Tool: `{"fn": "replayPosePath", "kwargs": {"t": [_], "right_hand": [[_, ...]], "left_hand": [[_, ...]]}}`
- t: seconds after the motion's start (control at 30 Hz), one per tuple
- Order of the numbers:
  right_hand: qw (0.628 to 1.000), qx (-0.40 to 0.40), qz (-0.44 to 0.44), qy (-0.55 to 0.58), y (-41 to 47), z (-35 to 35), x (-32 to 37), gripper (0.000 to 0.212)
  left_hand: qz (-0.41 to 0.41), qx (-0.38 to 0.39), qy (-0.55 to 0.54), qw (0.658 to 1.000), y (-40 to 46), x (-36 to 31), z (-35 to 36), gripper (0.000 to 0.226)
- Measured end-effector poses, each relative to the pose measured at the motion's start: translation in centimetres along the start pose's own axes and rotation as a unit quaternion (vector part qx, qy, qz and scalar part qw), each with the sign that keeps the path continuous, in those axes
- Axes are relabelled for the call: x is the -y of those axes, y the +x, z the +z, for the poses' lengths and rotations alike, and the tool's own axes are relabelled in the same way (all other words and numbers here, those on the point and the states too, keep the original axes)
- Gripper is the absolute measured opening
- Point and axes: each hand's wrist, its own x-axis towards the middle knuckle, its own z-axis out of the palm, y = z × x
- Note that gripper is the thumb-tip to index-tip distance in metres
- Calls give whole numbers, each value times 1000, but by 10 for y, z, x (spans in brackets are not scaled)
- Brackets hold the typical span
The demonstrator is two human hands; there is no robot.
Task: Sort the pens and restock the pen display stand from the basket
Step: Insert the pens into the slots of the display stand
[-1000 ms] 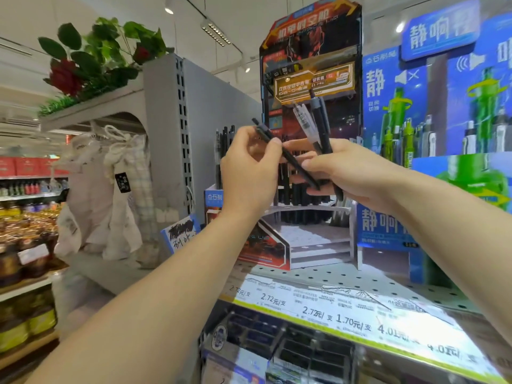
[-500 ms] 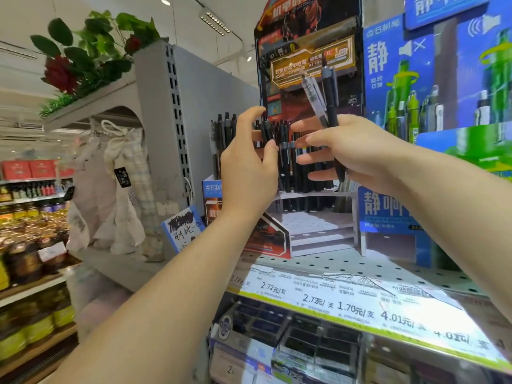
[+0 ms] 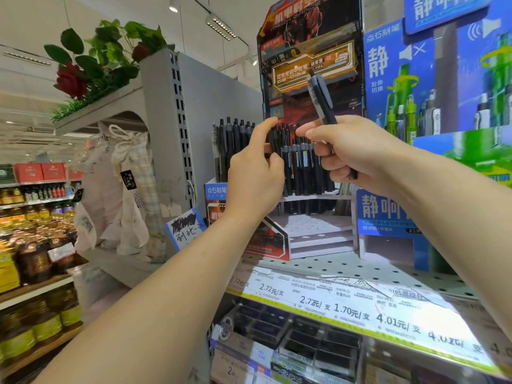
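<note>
upright pens crowd top tier, lower steps open

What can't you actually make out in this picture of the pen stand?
Head view only:
- Basket: out of frame.
- Whether the left hand grips a pen: its back hides the fingers.
- Pen count in the right hand: shafts overlap.
- Stand slots behind the hands: covered.
- Price strip small print: glare, too small.

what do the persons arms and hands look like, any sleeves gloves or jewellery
Both forearms are bare as far as the frame shows: no sleeve edge comes into view. The left hand and the right hand wear no gloves, and no rings, watch or bracelet show on the fingers or wrists. The visible nails look short and unpainted.
</note>
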Motion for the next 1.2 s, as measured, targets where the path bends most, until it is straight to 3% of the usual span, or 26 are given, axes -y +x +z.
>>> {"fn": "replayPosePath", "kwargs": {"t": [0.17,0.4,0.53,0.77,1.0,1.2], "right_hand": [[1000,5,-8,1,0,0,-1,22],[999,36,-11,9,-1,2,0,13],[999,24,-6,27,-1,4,1,13],[1000,-2,-1,20,1,4,-2,24],[1000,-6,7,-19,3,4,-2,23],[995,-21,-2,-102,4,3,-4,17]], "left_hand": [[-56,108,0,993,7,-3,0,83],[-72,198,33,977,14,-4,2,81],[-75,180,50,980,15,0,4,79],[-115,243,46,962,18,4,5,87],[-142,243,1,960,20,5,5,84],[-161,173,-44,971,19,5,8,65]]}}
